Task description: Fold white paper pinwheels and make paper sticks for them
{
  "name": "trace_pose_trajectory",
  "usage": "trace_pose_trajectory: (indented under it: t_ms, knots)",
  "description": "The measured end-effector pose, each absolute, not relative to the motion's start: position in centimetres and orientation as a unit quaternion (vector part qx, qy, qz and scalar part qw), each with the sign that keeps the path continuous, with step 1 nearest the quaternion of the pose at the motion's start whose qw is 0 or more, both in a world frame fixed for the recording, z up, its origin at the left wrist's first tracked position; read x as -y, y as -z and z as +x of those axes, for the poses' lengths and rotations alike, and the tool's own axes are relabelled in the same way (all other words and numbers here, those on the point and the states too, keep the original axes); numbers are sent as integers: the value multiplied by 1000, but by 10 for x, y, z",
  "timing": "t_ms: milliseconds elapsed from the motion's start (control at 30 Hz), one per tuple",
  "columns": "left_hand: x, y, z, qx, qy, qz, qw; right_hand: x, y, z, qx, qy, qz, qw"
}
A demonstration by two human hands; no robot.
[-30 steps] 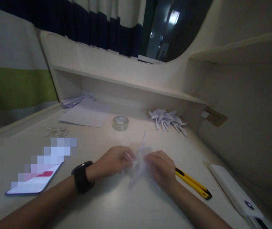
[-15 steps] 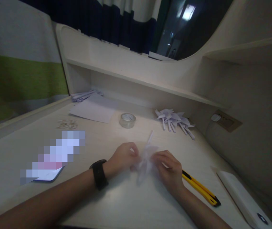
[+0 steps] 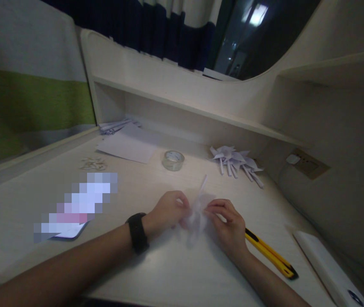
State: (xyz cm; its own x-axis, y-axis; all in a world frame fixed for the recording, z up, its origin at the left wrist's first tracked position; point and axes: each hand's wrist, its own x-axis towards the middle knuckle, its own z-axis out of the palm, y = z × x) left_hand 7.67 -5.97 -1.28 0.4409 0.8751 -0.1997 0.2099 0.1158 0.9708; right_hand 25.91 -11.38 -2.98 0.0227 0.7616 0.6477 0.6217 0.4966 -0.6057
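Note:
Between my hands is a white paper pinwheel [image 3: 197,219], its blades blurred and its thin paper stick pointing away from me. My left hand [image 3: 169,211], with a black watch on the wrist, pinches the blades from the left. From the right, the thumb and fingers of my right hand [image 3: 228,224] are closed on the blade edge near the middle. A yellow and black utility knife [image 3: 271,253] lies just right of my right wrist. Beyond the pinwheel stands a roll of clear tape [image 3: 173,160].
Several finished paper pinwheels [image 3: 236,160] are heaped at the back right. Paper sheets [image 3: 129,145] and rolled paper sticks [image 3: 114,126] lie at the back left, near small pale pieces [image 3: 94,163]. A phone [image 3: 70,232] is at left, a white case [image 3: 325,266] at right.
The whole view has shifted slightly, so things sit a little further right. My hands keep hold of the pinwheel, with only slight finger movement.

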Motion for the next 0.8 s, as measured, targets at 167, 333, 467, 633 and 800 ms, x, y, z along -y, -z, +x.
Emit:
trace_pose_trajectory:
  t_ms: [167,333,467,633,800]
  knots:
    - [60,14,79,-446,-290,592,605,114,29,259,703,-56,-491,511]
    - [61,13,78,-439,-303,583,612,116,26,257,709,-42,-480,515]
    - [62,13,78,-435,-307,570,626,117,25,256,708,-37,-476,521]
    - [62,14,78,-428,-304,574,628,117,24,255,713,-32,-472,518]
    - [63,13,78,-434,-304,571,626,118,24,254,713,-22,-471,518]
